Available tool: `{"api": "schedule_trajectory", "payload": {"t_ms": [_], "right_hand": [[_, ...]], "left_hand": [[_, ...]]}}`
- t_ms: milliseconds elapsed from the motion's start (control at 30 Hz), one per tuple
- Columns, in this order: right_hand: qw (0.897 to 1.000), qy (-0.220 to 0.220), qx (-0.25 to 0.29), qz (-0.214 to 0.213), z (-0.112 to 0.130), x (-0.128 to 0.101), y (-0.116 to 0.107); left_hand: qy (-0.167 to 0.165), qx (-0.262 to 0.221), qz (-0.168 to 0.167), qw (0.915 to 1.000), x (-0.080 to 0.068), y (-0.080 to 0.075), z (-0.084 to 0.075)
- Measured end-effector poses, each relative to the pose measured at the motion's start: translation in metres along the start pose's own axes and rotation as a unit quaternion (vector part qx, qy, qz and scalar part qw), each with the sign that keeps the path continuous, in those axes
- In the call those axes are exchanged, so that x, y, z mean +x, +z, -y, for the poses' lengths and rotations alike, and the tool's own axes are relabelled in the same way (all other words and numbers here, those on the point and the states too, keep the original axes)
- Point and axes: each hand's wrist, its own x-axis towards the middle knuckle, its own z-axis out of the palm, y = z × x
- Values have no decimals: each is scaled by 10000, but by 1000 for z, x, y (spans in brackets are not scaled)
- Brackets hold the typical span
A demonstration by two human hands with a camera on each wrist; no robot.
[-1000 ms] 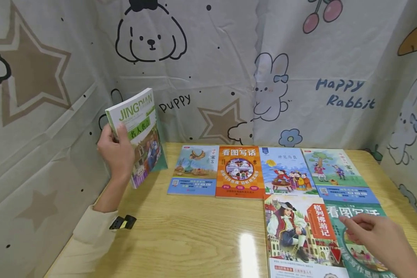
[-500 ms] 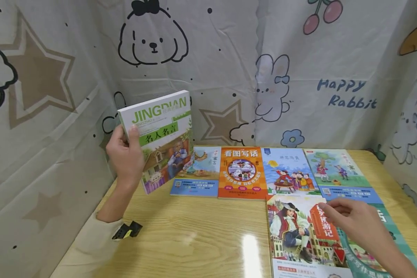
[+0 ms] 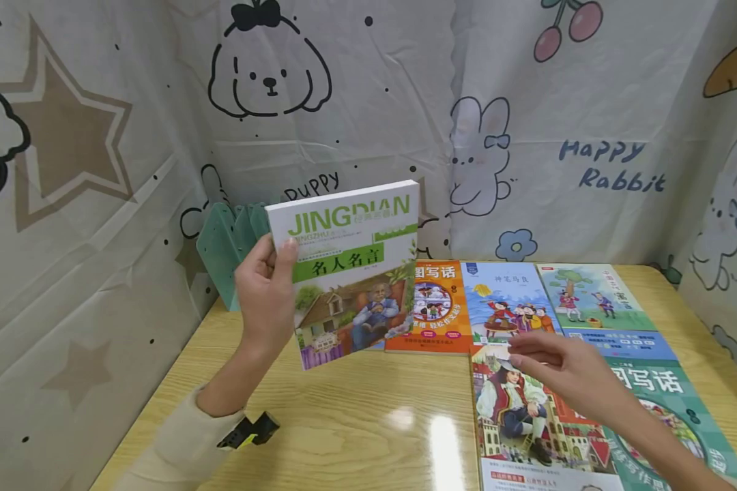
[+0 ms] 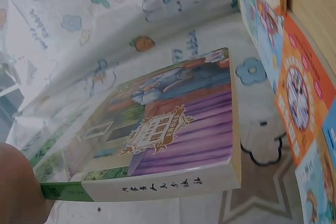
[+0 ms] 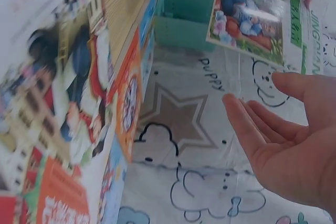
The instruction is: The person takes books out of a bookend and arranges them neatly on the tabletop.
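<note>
My left hand (image 3: 264,296) grips the left edge of a white and green paperback marked JINGDIAN (image 3: 350,266), held upright in the air above the wooden table (image 3: 344,423). The left wrist view shows the same paperback (image 4: 157,129) from its spine side, with a fingertip (image 4: 18,187) on it. My right hand (image 3: 559,372) hovers open, fingers straight, over a picture book with a man in a red coat (image 3: 522,423), a little right of the held book. In the right wrist view the open right hand (image 5: 283,140) faces the paperback (image 5: 262,17).
Several children's books lie flat on the table: an orange one (image 3: 432,310), a blue one (image 3: 503,303), a green one (image 3: 592,300) and a teal one (image 3: 663,402). A teal book rack (image 3: 224,252) stands at the back left corner. Printed cloth walls (image 3: 405,116) close in three sides.
My left hand has carried the JINGDIAN book right and toward the middle, uncovering the teal rack. My right hand has moved left from the teal book to above the red-coat book.
</note>
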Motion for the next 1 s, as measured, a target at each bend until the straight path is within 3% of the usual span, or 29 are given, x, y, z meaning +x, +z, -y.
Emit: {"api": "schedule_trajectory", "payload": {"t_ms": [133,233,367,633,733,1000], "right_hand": [[9982,-358,468,-109,13,10,11],[9951,-508,845,54,20,17,19],[9905,-441,1251,371,26,26,27],[9862,-406,1488,595,32,34,32],[9849,-582,1547,518,33,34,34],[9882,-946,1186,-228,31,27,36]], "left_hand": [[-111,-379,311,9987,-9,11,-8],[-207,-489,481,9974,-16,19,-13],[-321,-576,638,9958,-24,26,-17],[-352,-723,989,9918,-33,35,-19],[-355,-757,1095,9905,-33,37,-18],[-609,-969,1248,9856,-34,42,-14]]}}
